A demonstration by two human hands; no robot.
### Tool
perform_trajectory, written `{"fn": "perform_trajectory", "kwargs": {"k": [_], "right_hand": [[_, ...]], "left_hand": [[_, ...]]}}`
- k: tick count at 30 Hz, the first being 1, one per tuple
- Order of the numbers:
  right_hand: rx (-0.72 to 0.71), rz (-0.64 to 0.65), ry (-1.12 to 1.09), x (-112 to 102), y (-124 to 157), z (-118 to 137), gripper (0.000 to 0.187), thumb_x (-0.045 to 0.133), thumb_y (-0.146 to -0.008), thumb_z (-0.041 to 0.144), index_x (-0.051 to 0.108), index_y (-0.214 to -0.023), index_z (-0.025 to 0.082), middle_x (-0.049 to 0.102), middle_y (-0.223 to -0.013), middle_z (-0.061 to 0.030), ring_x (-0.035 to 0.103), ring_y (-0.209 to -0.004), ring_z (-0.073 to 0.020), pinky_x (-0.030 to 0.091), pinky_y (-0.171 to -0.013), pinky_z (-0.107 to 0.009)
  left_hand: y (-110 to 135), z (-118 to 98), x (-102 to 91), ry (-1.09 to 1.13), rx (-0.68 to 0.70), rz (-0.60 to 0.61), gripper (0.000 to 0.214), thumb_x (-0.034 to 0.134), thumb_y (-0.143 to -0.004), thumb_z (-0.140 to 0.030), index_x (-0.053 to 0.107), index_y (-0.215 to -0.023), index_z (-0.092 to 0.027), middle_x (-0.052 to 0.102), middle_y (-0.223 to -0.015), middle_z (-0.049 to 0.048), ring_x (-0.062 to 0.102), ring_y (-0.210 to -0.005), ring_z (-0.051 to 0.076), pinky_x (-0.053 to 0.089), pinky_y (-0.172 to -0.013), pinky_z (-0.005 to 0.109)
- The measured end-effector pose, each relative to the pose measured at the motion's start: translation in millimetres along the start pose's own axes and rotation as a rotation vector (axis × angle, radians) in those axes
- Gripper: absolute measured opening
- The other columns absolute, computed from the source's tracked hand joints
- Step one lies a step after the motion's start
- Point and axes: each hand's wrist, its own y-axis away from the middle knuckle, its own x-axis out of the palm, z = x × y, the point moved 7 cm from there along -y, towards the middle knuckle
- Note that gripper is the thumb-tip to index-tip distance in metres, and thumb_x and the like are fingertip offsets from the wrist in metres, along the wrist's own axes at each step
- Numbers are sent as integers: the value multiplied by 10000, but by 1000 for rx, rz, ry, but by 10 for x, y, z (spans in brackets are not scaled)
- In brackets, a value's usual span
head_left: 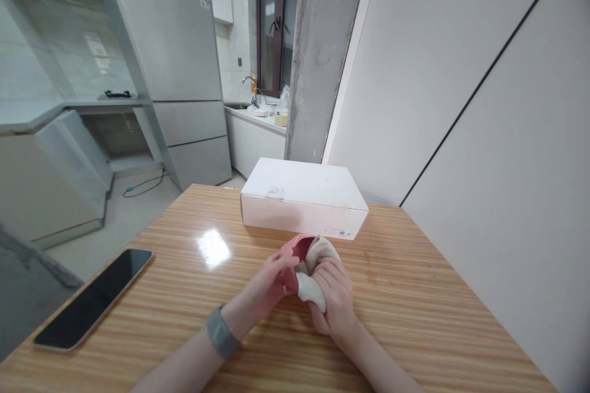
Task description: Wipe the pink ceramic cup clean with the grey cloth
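Observation:
In the middle of the table's near half, my left hand [270,279] is closed around the side of a pink bowl [290,248] tilted with its opening towards the right. My right hand [336,287] grips a beige cloth [311,292], bunched up and pushed partly into the bowl's opening. Fabric folds hang over the near rim and show above my right knuckles. The bowl's base and much of its inside are hidden by my hands and the cloth. A grey band [222,333] circles my left wrist.
Just beyond my hands a closed white box [299,212] lies on the wooden table [415,319]. A black-screened phone [94,301] rests by the left edge. A white wall [483,166] borders the right side; a fridge [184,43] stands past the far left.

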Motion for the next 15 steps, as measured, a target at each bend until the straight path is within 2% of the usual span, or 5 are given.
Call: {"fn": "perform_trajectory", "kwargs": {"k": [2,5,10,12,15], "right_hand": [[-38,-36,-19,-40,3,-7,303,328,-930,336,485,-703,210,498,-593,-41,436,-603,-195,426,-628,-408],[-91,-43,-94,-119,-1,-10,385,269,-947,388,477,-672,216,475,-556,-32,428,-559,-188,423,-594,-397],[-132,36,-216,-193,-43,22,457,219,-951,447,477,-647,224,464,-550,-31,444,-548,-192,444,-591,-401],[-149,55,-247,-191,-50,52,443,230,-938,450,467,-634,232,439,-536,-21,422,-533,-189,450,-587,-401],[-161,80,-273,-158,-42,82,416,244,-918,457,443,-622,243,414,-527,-12,393,-525,-187,450,-570,-394]], "left_hand": [[-4,11,70,72,-21,91,367,670,-814,-392,686,-1111,-177,709,-809,33,612,-722,164,462,-661,259],[-7,24,88,79,-95,159,500,562,-877,-515,664,-1186,-134,717,-1013,101,640,-845,205,475,-730,290],[-1,-17,7,-42,-129,180,536,535,-887,-563,689,-1135,-113,731,-960,103,644,-854,204,460,-802,289],[15,-38,1,-51,-130,203,491,567,-880,-537,702,-1088,-113,730,-945,96,635,-888,208,445,-858,300],[30,-37,-38,-103,-160,168,374,653,-847,-448,716,-985,-106,726,-900,83,614,-864,188,431,-873,303]]}}
